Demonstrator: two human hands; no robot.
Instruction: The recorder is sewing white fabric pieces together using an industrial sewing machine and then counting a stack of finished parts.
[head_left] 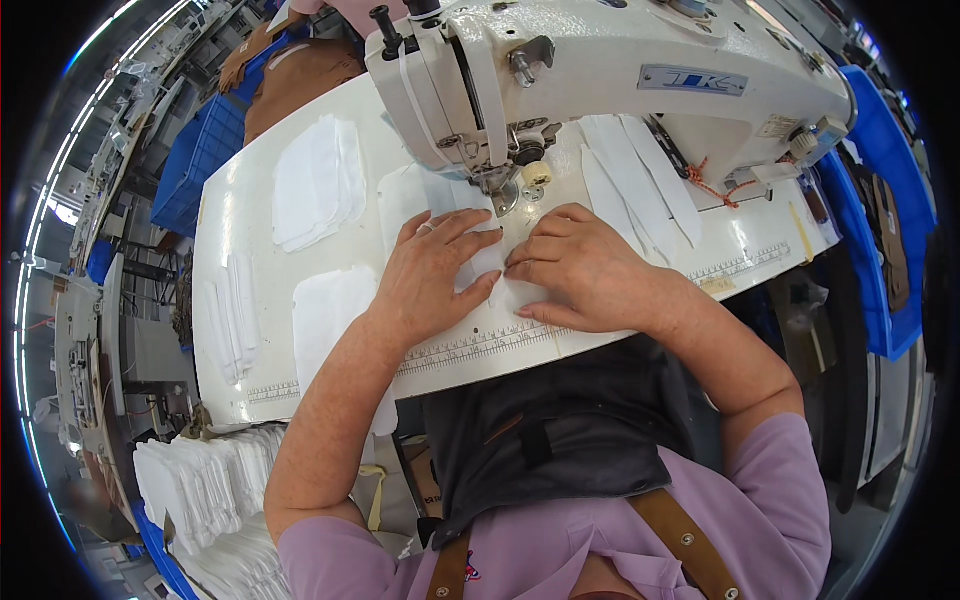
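Observation:
A white sewing machine (590, 70) stands on a white table (540, 340). Under its presser foot (500, 200) and just before it lies white fabric (410, 200). My left hand (440, 265) rests on this fabric left of the foot, fingers spread. My right hand (585, 270) presses the fabric to the right, fingers bent and thumb apart. Both are close together, fingertips partly hiding the cloth. Long white strips (640, 180) lie right of the needle area, near a black tool with an orange cord (700, 175).
White stacks (315, 185), (330, 320) and narrow pieces (230, 315) lie at left; a ruler edges the table. More white piles (205, 480) sit below left. Blue crates (190, 170), (895, 300) flank the table. A co-worker's sleeve (335, 15) shows beyond brown material (290, 85).

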